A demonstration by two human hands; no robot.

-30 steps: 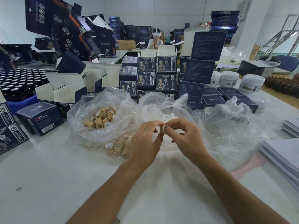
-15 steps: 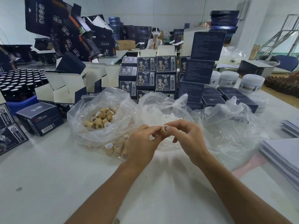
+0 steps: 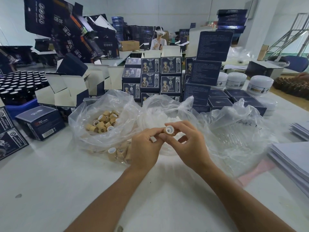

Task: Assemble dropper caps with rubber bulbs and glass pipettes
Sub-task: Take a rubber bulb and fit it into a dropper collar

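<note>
The dropper cap (image 3: 168, 130) now faces the camera with its open white-lined mouth, held above the table (image 3: 50, 190) in front of the middle bag. Half a second ago it showed more of its tan side, so it has been turned in the fingers. The right hand (image 3: 187, 146) pinches the cap narrowly between thumb and forefinger, its other fingers loosely spread. The left hand (image 3: 145, 148) touches the cap's near edge with thumb and fingertip, and something pale shows under its curled fingers; it may be a rubber bulb, though the view is too poor to be sure.

I judge that the turned cap means the bulb is being seated or checked from inside, so this piece is only part way done and has no glass pipette yet.

Compared with a second ago, both hands sit slightly lower and closer to the body, and the cap has rolled from side-on to mouth-on.

At ten o'clock from the hands lies the bag of caps (image 3: 102, 123), at twelve o'clock the bag of white bulbs (image 3: 160, 113), and at two to three o'clock the bag of pipettes (image 3: 234, 138). None of the bags has shifted.
</note>
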